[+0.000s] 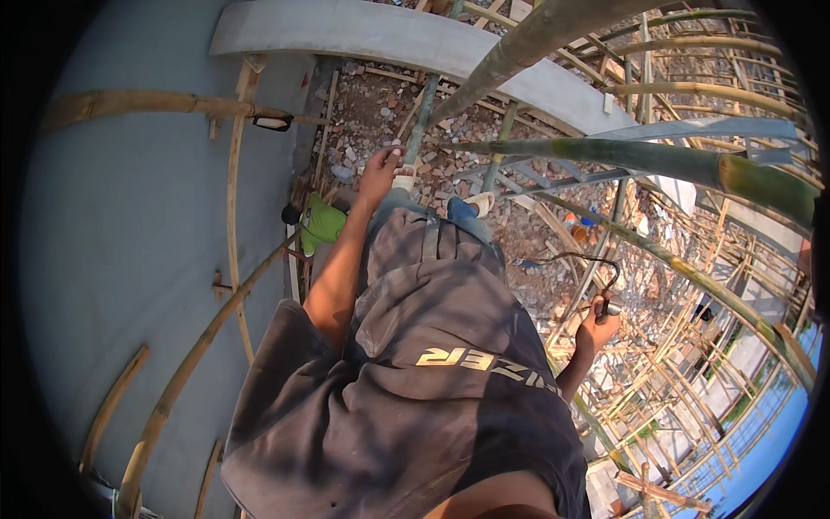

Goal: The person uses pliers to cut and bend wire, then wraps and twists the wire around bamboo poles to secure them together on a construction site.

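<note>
My left hand [379, 176] reaches forward over my legs, its fingers curled together beside an upright green bamboo pole [421, 121]. Whatever may be between those fingertips is too small to make out. Out to the right, my right hand [596, 329] is closed around a dark cord [616, 275], which loops up from the fist and trails left over the rubble. A short dark piece with a pale end also shows at this fist; its kind is unclear. Below my waist are a blue-clad leg and a light shoe [481, 203].
A thick bamboo pole [519, 56] slants overhead, and a green one [640, 156] crosses at right. A grey wall [147, 251] fills the left side. A curved concrete beam [363, 35] spans ahead. Below lie rubble [380, 108], a person in green [322, 222] and bamboo scaffolding [683, 381].
</note>
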Motion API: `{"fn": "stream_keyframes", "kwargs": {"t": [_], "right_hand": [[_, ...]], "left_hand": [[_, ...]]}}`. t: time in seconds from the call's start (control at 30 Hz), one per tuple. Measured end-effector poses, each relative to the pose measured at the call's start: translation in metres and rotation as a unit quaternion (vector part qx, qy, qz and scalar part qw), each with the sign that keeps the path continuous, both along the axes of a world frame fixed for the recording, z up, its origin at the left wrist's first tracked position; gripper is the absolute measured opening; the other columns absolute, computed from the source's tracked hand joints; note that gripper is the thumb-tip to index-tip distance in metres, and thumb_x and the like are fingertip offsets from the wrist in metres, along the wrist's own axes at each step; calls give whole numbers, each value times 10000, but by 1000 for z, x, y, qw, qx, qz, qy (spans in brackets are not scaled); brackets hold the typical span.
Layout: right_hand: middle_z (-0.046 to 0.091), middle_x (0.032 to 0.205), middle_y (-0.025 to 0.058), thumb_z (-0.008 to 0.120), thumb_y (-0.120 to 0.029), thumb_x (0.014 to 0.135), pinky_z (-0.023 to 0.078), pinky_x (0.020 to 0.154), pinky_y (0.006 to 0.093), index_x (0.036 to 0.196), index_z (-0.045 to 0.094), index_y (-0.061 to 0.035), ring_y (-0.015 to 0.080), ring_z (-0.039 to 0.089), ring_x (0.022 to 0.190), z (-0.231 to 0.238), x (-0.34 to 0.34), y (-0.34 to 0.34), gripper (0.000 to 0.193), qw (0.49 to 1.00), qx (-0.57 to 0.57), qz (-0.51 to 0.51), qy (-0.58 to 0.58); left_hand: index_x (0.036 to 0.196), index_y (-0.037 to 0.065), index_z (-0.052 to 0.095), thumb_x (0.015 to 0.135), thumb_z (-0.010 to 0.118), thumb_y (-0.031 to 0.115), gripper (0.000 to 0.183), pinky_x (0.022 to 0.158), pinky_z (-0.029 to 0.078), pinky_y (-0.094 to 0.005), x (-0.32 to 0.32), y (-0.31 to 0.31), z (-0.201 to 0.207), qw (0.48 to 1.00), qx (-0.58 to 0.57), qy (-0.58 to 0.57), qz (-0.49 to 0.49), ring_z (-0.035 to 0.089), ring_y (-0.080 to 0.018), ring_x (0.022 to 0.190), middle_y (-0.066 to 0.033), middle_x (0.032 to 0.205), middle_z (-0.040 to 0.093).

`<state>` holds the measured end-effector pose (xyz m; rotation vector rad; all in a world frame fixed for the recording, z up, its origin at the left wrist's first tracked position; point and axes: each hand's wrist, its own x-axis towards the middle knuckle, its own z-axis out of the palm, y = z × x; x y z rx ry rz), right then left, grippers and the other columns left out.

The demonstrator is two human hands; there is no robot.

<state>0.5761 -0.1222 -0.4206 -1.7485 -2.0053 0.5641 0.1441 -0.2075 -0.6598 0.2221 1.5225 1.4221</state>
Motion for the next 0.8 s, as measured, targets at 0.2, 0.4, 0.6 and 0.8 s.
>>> {"fn": "stream_keyframes", "kwargs": {"t": [0.2, 0.4, 0.6, 0.8], "right_hand": [[665, 908, 149, 662, 24, 774, 511, 782, 365, 1006, 632, -40, 332, 662, 853, -24, -52, 16, 243, 987, -83, 133, 44], [651, 922, 157, 606, 46, 736, 513, 772, 369, 984, 630, -21, 351, 653, 841, -29, -72, 38, 259, 979, -75, 177, 63], [631, 903, 158, 629, 28, 681, 508, 757, 391, 990, 634, -24, 357, 637, 843, -32, -77, 57, 314, 972, -92, 210, 53], [620, 875, 167, 703, -91, 643, 486, 737, 399, 1001, 637, -1, 368, 613, 830, -39, -74, 91, 375, 933, -108, 332, 84]], "left_hand": [[1216, 50, 668, 1042, 513, 234, 297, 840, 496, -294, 2, 22, 55, 981, 81, 131, -115, 589, -119, 977, -59, 1158, 679], [1259, 19, 621, 1052, 474, 192, 307, 977, 432, -313, -3, 24, 65, 988, 105, 62, -91, 582, -131, 1052, -62, 1229, 647], [1270, 40, 619, 1053, 471, 218, 317, 944, 429, -284, 3, 32, 73, 980, 92, 126, -125, 590, -127, 1035, -30, 1233, 642], [1219, 21, 643, 1030, 538, 200, 281, 1031, 421, -355, 51, 55, 72, 974, 154, 126, -106, 571, -204, 1187, -101, 1227, 643]]}}
